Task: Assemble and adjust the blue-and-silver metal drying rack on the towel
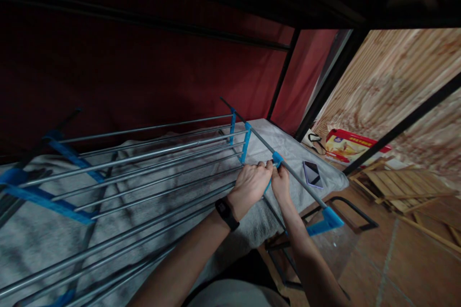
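I am closing my left hand (251, 183) and right hand (280, 184) around the blue plastic connector (276, 159) on the grey metal drying rack (151, 163), near the grey-blanketed bed's (295, 153) right edge; my fingers seem fully curled, gripping evenly to avoid twisting it.

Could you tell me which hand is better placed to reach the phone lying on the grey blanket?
The right hand, probably. It grips the drying rack at the blue clip, on the side nearest the phone. The left hand, wearing a watch, would have to cross over it.
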Available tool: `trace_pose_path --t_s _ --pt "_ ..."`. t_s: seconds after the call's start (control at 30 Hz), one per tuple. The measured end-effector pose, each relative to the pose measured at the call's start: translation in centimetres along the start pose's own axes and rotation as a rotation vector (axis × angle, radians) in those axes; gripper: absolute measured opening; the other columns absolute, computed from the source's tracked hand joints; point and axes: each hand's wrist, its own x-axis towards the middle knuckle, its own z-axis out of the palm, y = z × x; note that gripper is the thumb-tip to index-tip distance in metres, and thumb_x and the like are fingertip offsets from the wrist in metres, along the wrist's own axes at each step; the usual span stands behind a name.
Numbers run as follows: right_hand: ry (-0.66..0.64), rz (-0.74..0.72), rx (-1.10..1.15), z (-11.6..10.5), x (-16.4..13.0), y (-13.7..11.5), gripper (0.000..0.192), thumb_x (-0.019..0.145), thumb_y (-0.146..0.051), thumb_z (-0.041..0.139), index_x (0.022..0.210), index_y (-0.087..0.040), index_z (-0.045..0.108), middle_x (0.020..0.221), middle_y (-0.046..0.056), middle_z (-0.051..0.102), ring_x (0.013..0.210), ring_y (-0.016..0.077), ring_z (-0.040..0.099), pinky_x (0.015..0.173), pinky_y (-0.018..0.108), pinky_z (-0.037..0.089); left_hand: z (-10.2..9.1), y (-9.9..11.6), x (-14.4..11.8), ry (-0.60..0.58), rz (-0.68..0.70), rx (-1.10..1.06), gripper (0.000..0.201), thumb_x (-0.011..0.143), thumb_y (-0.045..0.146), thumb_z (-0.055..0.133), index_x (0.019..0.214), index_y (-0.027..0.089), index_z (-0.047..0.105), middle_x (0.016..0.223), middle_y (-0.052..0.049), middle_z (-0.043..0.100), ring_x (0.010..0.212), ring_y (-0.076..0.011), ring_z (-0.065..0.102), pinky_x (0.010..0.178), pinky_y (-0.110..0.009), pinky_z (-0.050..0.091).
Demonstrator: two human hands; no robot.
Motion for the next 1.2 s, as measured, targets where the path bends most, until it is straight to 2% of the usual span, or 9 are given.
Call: trace_pose_path --t_s 0.2,0.37,0.63,0.83,1.03,1.2 --pt "-0.029 -0.033 -0.026 -0.1 -0.2 -1.2 0.029 0.085 -0.038 0.049 0.104 -0.023 0.065 0.090 0.006 0.069 0.097 0.0257 0.062 0.090 0.041 0.050 -0.1 0.1 0.0 -0.013 -0.009 -0.021 0.034 0.102 0.016 0.040 0.135 0.014 0.048 0.109 -0.012 0.070 0.091 -0.0212 0.071 0.072 -0.031 0.052" --pt "-0.019 -0.012 -0.031 0.0 -0.2 -1.6 0.030 0.085 -0.036 0.048 0.105 -0.022 0.066 0.092 0.007 0.070 0.100 0.0265 0.061 0.093 0.043 0.050 0.0 0.1 0.0 -0.014 -0.021 -0.046 0.035 0.103 0.015 0.036 0.135 0.014 0.048 0.111 -0.013 0.069 0.093 -0.0214 0.071 0.073 -0.031 0.052" --pt "-0.017 0.007 -0.018 0.2 -0.5 -1.4 0.031 0.084 -0.036 0.048 0.106 -0.022 0.065 0.093 0.007 0.070 0.102 0.0259 0.061 0.096 0.044 0.049 -0.2 0.0 -0.1 -0.031 -0.012 -0.054 0.034 0.102 0.015 0.039 0.135 0.014 0.048 0.109 -0.012 0.070 0.091 -0.0221 0.071 0.071 -0.033 0.051" --pt "-0.014 -0.007 -0.033 0.2 -0.5 -1.2 0.033 0.086 -0.041 0.047 0.106 -0.022 0.065 0.093 0.007 0.070 0.101 0.0258 0.061 0.093 0.042 0.049 0.6 0.0 -0.1 0.028 -0.013 -0.036 0.033 0.103 0.015 0.036 0.134 0.013 0.048 0.106 -0.012 0.070 0.090 -0.0211 0.071 0.073 -0.032 0.049" --pt "-0.014 0.010 -0.010 0.1 -0.6 -0.5 0.034 0.085 -0.044 0.049 0.107 -0.022 0.065 0.095 0.007 0.069 0.101 0.0260 0.062 0.093 0.042 0.050 0.1 0.1 -0.1 -0.026 0.004 -0.016 0.031 0.103 0.013 0.037 0.131 0.013 0.048 0.106 -0.013 0.069 0.095 -0.0210 0.071 0.076 -0.031 0.050" --pt "-0.032 0.025 -0.006 -0.2 -0.5 0.0 0.033 0.085 -0.045 0.052 0.103 -0.022 0.065 0.098 0.008 0.070 0.101 0.0270 0.061 0.093 0.043 0.050 0.3 0.2 -0.1 0.012 0.015 0.006 0.030 0.102 0.011 0.038 0.128 0.011 0.051 0.105 -0.012 0.069 0.092 -0.0204 0.070 0.075 -0.031 0.050"
